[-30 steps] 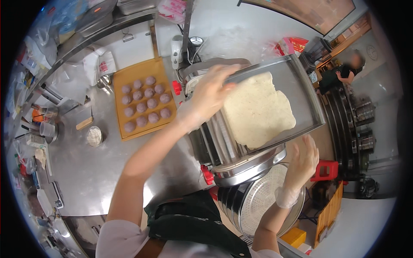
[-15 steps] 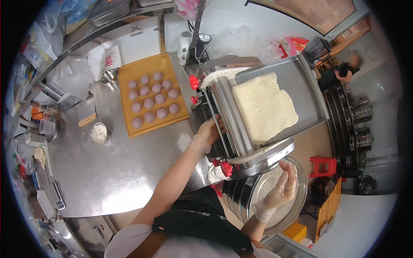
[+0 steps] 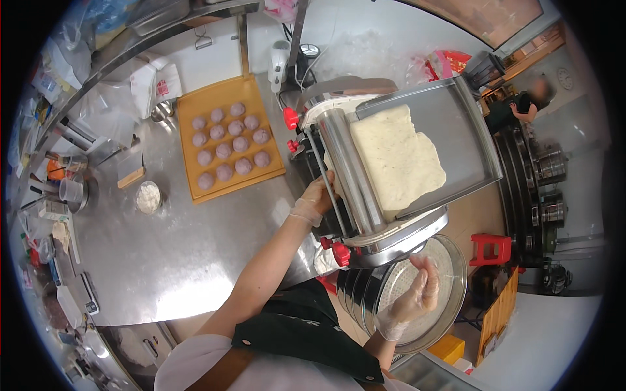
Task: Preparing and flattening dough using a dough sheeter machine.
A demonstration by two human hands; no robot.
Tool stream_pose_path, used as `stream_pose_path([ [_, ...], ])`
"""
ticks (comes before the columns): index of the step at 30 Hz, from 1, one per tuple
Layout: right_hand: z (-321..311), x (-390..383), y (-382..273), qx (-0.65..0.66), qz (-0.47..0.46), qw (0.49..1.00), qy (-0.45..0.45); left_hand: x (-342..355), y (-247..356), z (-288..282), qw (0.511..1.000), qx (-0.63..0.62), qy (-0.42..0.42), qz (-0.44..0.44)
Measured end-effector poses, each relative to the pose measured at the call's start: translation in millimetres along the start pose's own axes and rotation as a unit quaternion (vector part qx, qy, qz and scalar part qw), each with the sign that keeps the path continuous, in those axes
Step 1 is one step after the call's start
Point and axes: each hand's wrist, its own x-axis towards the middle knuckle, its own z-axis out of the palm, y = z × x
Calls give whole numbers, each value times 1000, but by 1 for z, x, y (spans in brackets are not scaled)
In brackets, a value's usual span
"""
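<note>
A steel dough sheeter (image 3: 355, 169) with red knobs stands at the table's right side. On its feed tray (image 3: 466, 130) lies a thick, pale dough sheet (image 3: 398, 163), its left edge against the roller. My left hand (image 3: 318, 197), in a clear plastic glove, reaches in beneath the roller from the left. Its fingers are mostly hidden behind the machine's bars, so I cannot see what they touch. My right hand (image 3: 417, 294), gloved too, hangs empty in front of the machine, fingers loosely bent, above a stack of round perforated steamer trays (image 3: 447, 319).
Several purple dough balls (image 3: 223, 151) sit in rows on a yellow board (image 3: 277, 168). Left of it are a cup of white flour (image 3: 149, 198) and a scraper (image 3: 131, 176). A red stool (image 3: 491, 251) stands right of the machine. Another person (image 3: 518, 111) is in the far right background.
The dough sheet has slid a little left toward the roller. My right hand has dropped slightly down and left, away from the machine. My left hand stays beneath the roller.
</note>
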Motion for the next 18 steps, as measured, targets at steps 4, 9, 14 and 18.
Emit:
stream_pose_path([
  [4, 5, -13, -9, 103, 2, 994, 22, -6, -3, 9, 998, -3, 57, 13],
  [9, 18, -29, -29, 191, -92, 934, -289, -18, 3, 4, 997, 20, 71, 30],
  [14, 38, -61, -26, 243, 17, 872, -426, -30, 9, 0, 997, 20, 63, 47],
  [18, 38, -66, -17, 224, 74, 864, -444, -48, 21, 28, 992, -63, 113, 0],
])
